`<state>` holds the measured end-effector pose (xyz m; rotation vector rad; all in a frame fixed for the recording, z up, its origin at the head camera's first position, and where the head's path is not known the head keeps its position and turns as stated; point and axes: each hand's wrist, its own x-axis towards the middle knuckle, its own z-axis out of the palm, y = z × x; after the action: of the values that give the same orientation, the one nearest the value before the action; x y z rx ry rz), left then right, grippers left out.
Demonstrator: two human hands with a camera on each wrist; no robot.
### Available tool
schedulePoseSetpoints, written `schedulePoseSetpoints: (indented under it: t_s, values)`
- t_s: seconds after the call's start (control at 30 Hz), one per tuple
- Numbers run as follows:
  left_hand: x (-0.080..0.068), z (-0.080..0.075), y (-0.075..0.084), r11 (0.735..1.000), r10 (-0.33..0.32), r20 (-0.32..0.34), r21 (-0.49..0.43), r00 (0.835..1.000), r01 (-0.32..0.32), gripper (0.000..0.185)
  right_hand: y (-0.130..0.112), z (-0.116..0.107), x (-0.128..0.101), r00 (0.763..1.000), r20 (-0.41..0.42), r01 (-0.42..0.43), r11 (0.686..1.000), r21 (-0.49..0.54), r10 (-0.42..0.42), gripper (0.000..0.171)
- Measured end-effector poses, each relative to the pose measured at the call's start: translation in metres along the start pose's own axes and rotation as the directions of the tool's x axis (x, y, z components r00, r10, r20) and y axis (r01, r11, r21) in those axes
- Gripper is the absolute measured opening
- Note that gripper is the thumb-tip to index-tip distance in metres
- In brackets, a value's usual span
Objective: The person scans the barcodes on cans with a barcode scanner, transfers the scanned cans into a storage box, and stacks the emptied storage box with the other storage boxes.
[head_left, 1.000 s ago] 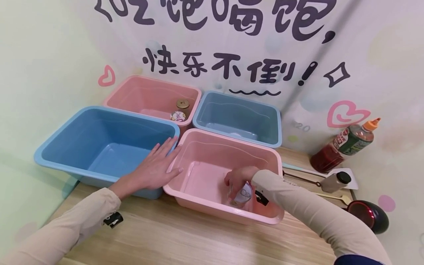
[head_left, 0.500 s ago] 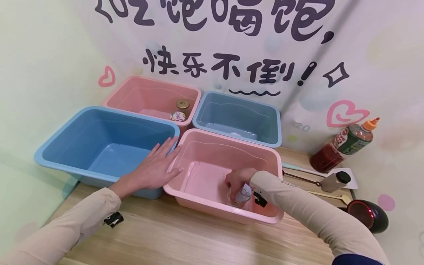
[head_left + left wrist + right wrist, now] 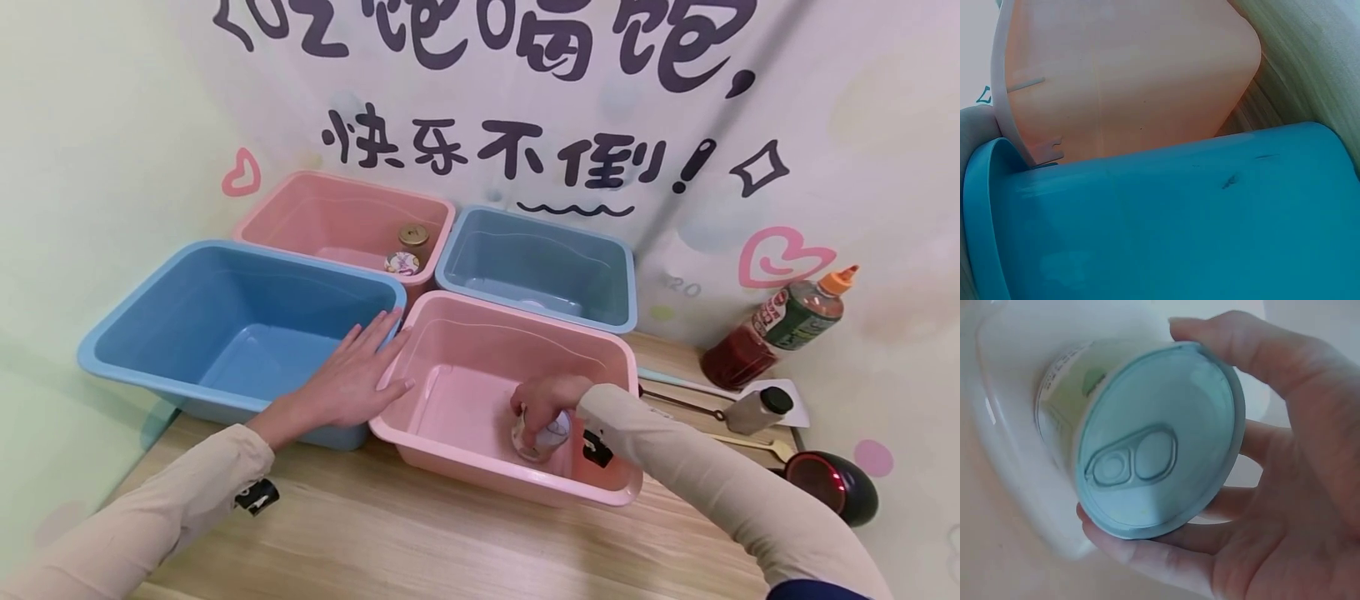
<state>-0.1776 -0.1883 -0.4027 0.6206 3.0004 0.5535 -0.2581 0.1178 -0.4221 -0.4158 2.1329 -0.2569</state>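
Note:
Inside the near pink bin (image 3: 517,310), my right hand (image 3: 550,398) grips a pull-tab can (image 3: 542,440) near its top. The right wrist view shows the can's silver lid (image 3: 1197,412) with its ring tab, thumb on one side and fingers curled round the other. The can stands slightly tilted in that view; whether its base touches the bin floor I cannot tell. My left hand (image 3: 352,375) lies with fingers straight across the adjoining rims of the large blue bin (image 3: 172,267) and the near pink bin.
Two cans (image 3: 413,236) sit in the far pink bin (image 3: 330,185). A smaller blue bin (image 3: 536,221) stands behind the near pink one. To the right lie a sauce bottle (image 3: 780,329), a black-capped jar (image 3: 759,411), a spatula (image 3: 787,400) and a dark ladle (image 3: 832,487).
The can in my right hand has turned or tilted a little, so its lid and side show differently. My left hand stays where it was.

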Motion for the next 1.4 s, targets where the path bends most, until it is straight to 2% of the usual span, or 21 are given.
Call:
schedulePoseSetpoints:
  t_s: [0.2, 0.37, 0.5, 0.63, 0.77, 0.93, 1.07, 1.2, 1.4]
  values:
    - [-0.001, -0.001, 0.001, 1.000, 0.002, -0.003, 0.002, 1.000, -0.002, 0.071, -0.007, -0.006, -0.004, 0.999, -0.005, 0.049, 0.985, -0.164, -0.051, 0.048]
    - [0.001, 0.000, 0.000, 1.000, 0.000, -0.003, 0.000, 1.000, 0.000, 0.072, -0.010, -0.013, -0.014, 0.996, -0.026, 0.077, 0.985, -0.154, -0.082, 0.052]
    - [0.001, 0.000, 0.000, 1.000, -0.003, 0.001, 0.001, 1.000, 0.003, 0.074, -0.011, -0.019, -0.025, 0.985, -0.081, 0.134, 0.972, -0.195, -0.152, 0.054]
    - [0.001, 0.001, -0.001, 1.000, -0.011, 0.009, -0.004, 1.000, 0.011, 0.075, -0.011, -0.025, -0.036, 0.952, -0.150, 0.215, 0.930, -0.300, -0.268, 0.049]
    - [0.001, 0.002, -0.001, 1.000, -0.018, 0.015, -0.010, 1.000, 0.018, 0.075, -0.009, -0.033, -0.050, 0.918, -0.190, 0.263, 0.893, -0.366, -0.348, 0.046]
    - [0.001, 0.003, -0.001, 1.000, -0.015, 0.012, -0.005, 1.000, 0.015, 0.075, -0.003, -0.042, -0.069, 0.866, -0.237, 0.328, 0.859, -0.394, -0.439, 0.042]
    - [0.000, 0.003, -0.002, 1.000, -0.011, 0.006, -0.002, 1.000, 0.011, 0.075, 0.003, -0.048, -0.084, 0.835, -0.280, 0.363, 0.857, -0.366, -0.474, 0.044]
    - [0.001, 0.003, -0.002, 1.000, -0.012, 0.005, 0.005, 1.000, 0.012, 0.074, 0.011, -0.054, -0.098, 0.814, -0.336, 0.355, 0.864, -0.357, -0.473, 0.046]
    - [0.002, 0.003, -0.001, 1.000, -0.014, 0.008, 0.006, 1.000, 0.014, 0.075, 0.025, -0.060, -0.120, 0.808, -0.399, 0.337, 0.895, -0.292, -0.434, 0.047]
